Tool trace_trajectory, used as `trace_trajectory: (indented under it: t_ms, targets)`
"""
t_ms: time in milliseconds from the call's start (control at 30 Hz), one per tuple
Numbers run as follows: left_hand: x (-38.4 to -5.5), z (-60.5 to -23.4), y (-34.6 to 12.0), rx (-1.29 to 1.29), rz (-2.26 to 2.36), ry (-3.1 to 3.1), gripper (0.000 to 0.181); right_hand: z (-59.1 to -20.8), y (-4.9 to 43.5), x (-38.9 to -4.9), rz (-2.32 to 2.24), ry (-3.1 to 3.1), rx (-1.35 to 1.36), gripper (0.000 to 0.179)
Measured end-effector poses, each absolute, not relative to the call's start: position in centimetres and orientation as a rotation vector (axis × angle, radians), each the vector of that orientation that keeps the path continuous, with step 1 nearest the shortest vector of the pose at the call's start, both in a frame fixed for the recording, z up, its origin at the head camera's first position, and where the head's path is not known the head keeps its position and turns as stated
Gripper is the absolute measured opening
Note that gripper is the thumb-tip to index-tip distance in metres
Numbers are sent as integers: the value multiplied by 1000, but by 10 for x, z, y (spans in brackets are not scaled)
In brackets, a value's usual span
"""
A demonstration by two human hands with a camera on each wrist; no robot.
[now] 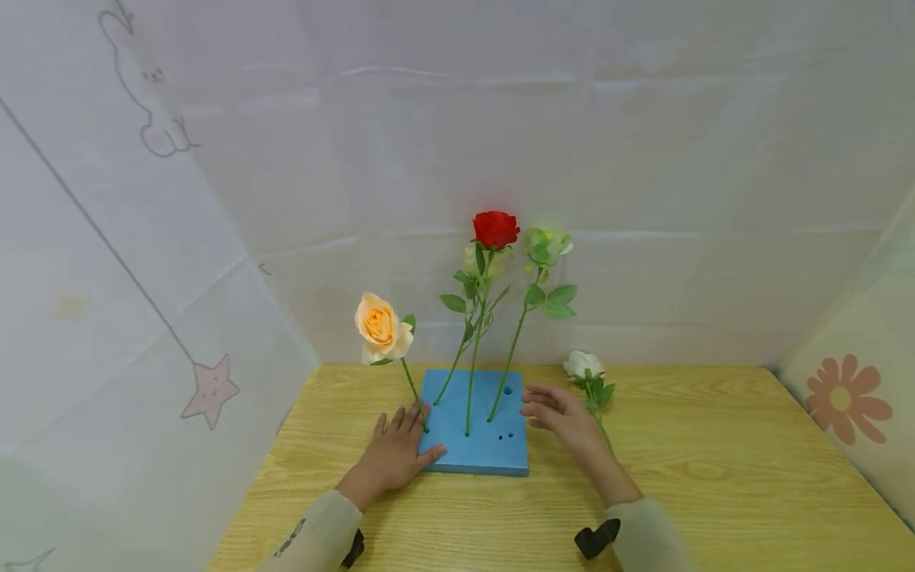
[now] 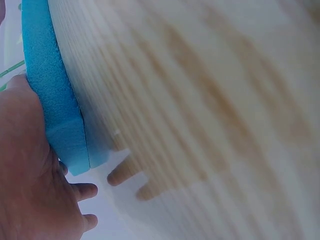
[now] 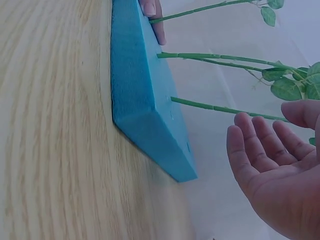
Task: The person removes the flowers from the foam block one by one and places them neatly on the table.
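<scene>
A blue foam block (image 1: pixel 479 457) lies on the table with several artificial roses standing in its holes. My left hand (image 1: pixel 395 451) rests against its left edge, fingers spread, the thumb over the near corner. Next to those fingers rises the stem of a peach rose (image 1: pixel 382 330), leaning left. A red rose (image 1: pixel 496 229) stands mid-block, partly hiding a pale yellow rose (image 1: pixel 472 262). To their right is a light green rose (image 1: pixel 546 245). My right hand (image 1: pixel 565 417) hovers off the block's right side, holding nothing, fingers loosely bent in the right wrist view.
A white rose (image 1: pixel 584 365) lies on the wooden table (image 1: pixel 715 461) right of the block, its stem partly behind my right arm. Unfilled holes (image 1: pixel 508 391) show on the block's right side. A pale printed cloth (image 1: pixel 679 159) hangs behind the table.
</scene>
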State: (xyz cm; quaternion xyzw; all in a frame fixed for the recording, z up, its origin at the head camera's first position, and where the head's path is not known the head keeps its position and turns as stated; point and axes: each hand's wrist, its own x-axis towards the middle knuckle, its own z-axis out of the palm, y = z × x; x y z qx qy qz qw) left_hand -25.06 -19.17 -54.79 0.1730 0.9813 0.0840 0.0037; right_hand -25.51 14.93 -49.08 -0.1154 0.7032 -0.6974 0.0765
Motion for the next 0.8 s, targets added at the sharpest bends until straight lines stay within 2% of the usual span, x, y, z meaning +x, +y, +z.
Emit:
trace_trajectory:
  t_ms: [300,800]
  targets:
    - [-250,-544,-191,549,266,3055,94,-495,130,-262,-2156,2087,-337,38]
    - [-251,-544,-191,546,274,3058,94,-494,109,-271,-2156,2044,-343,42]
